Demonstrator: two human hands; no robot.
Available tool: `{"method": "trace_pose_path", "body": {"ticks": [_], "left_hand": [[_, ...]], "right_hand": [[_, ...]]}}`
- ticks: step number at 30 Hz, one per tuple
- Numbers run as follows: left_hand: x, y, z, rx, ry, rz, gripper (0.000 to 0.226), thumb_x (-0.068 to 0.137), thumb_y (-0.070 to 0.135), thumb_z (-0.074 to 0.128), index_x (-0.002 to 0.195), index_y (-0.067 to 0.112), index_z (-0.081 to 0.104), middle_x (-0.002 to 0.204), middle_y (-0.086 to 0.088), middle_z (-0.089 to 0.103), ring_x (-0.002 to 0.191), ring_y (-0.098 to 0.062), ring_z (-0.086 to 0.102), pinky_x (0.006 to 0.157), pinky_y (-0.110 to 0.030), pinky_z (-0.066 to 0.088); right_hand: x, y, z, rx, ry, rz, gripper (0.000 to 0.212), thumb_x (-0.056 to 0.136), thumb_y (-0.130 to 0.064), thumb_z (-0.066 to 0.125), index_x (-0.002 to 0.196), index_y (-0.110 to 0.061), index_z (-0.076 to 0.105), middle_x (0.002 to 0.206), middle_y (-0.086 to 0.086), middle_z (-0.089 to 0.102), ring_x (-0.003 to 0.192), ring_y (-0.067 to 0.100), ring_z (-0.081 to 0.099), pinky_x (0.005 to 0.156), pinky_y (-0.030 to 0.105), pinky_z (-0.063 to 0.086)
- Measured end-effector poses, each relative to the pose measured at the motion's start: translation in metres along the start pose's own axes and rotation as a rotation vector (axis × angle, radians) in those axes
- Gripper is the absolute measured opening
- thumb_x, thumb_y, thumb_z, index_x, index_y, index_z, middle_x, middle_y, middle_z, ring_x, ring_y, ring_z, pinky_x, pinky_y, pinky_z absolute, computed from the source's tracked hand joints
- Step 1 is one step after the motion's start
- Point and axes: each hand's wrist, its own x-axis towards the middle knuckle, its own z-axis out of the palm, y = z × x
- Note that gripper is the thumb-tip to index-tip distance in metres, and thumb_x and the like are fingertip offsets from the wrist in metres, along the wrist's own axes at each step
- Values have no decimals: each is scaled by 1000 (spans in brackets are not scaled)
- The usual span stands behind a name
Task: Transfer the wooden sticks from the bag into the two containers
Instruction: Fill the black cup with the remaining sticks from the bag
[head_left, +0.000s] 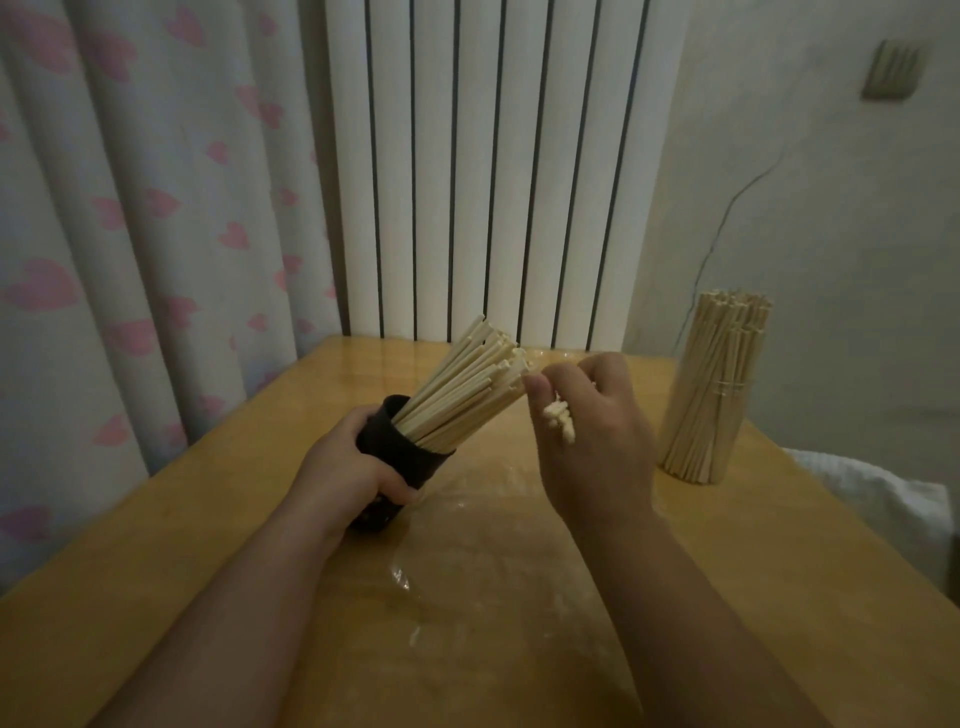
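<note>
on a wooden table, the left hand grips a tilted black container packed with sticks; the right hand curls round a small bunch. the second container stands full nearby; the bag lies flat, seemingly emptied.

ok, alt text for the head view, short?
The left hand grips a tilted black container packed with wooden sticks, while the right hand holds a few more sticks beside their tips. A second bunch stands upright at right on the table, with a clear bag flat between the arms.
</note>
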Motion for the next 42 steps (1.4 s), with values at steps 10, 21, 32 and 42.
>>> {"method": "trace_pose_path", "body": {"ticks": [10, 21, 32, 42], "left_hand": [[0, 0, 2, 89, -25, 24, 93, 57, -11, 82, 129, 39, 55, 121, 8, 59, 116, -24, 52, 85, -40, 50], [-1, 2, 2, 110, -51, 52, 86, 59, -10, 83, 116, 46, 52, 110, 16, 57, 103, -16, 52, 64, -24, 42], [2, 1, 2, 226, -96, 105, 89, 54, -4, 88, 119, 47, 53, 113, 16, 59, 104, -13, 54, 66, -23, 44], [3, -2, 1, 228, -91, 126, 88, 54, -4, 87, 118, 46, 54, 112, 15, 59, 99, -10, 54, 65, -24, 46]], "right_hand": [[19, -2, -6, 510, 214, 254, 26, 99, -27, 54, 92, -12, 73, 87, -12, 58, 87, -7, 55, 74, 6, 39], [18, -20, -7, 748, -93, 511, 30, 101, -21, 54, 75, -15, 68, 66, -8, 66, 64, 2, 63, 56, 11, 45], [12, -13, 4, 748, -356, 759, 27, 70, -44, 83, 93, -35, 72, 126, -14, 59, 109, 1, 57, 98, 36, 48], [11, -20, -4, 867, -270, 736, 20, 94, -17, 57, 98, -33, 70, 122, -12, 56, 109, 7, 56, 82, 29, 52]]}}
